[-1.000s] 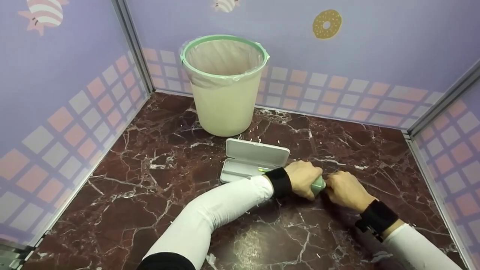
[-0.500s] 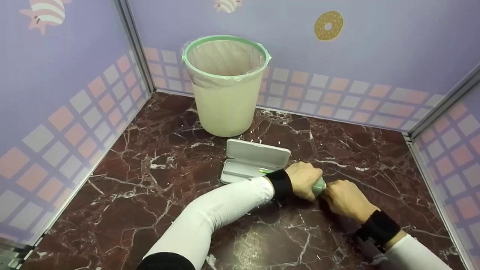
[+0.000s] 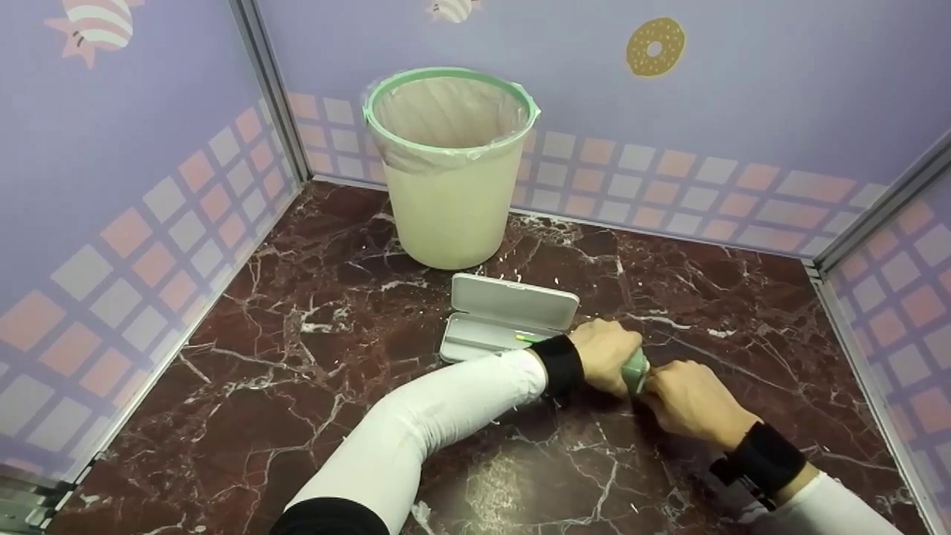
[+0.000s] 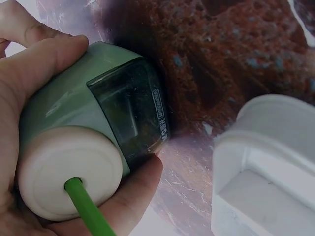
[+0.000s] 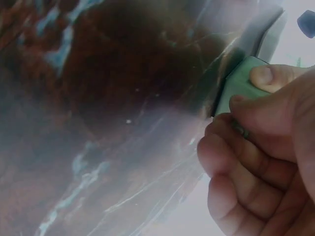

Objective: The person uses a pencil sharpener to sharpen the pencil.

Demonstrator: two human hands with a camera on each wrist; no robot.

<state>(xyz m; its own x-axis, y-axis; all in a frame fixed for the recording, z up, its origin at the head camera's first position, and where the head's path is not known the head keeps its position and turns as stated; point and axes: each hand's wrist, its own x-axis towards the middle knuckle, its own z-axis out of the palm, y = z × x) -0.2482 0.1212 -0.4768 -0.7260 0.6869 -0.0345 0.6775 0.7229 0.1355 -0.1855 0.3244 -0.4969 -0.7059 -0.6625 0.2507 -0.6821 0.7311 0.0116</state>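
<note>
My left hand (image 3: 605, 355) grips a green pencil sharpener (image 3: 635, 369) with a dark see-through window (image 4: 130, 113). In the left wrist view, a green pencil (image 4: 88, 209) sticks into the hole of its pale round end. My right hand (image 3: 695, 397) is at the sharpener's other end, thumb and curled fingers pinching a small part there, mostly hidden by the fingers; in the right wrist view the sharpener's green end (image 5: 241, 83) shows beside them. An open white pencil case (image 3: 513, 301) lies left of the left hand, with a yellow-tipped green stick (image 3: 524, 338) showing over it.
A cream bin (image 3: 453, 200) with a green rim and a clear liner stands behind the case. Small white scraps (image 3: 499, 272) lie scattered near the bin's foot. Patterned panels (image 3: 594, 89) enclose the dark red marbled tabletop (image 3: 297, 386) at the back and sides.
My right hand has shifted slightly downward and right at the sharpener's end. The left hand keeps its grip on the sharpener, and the case and bin stay in place.
</note>
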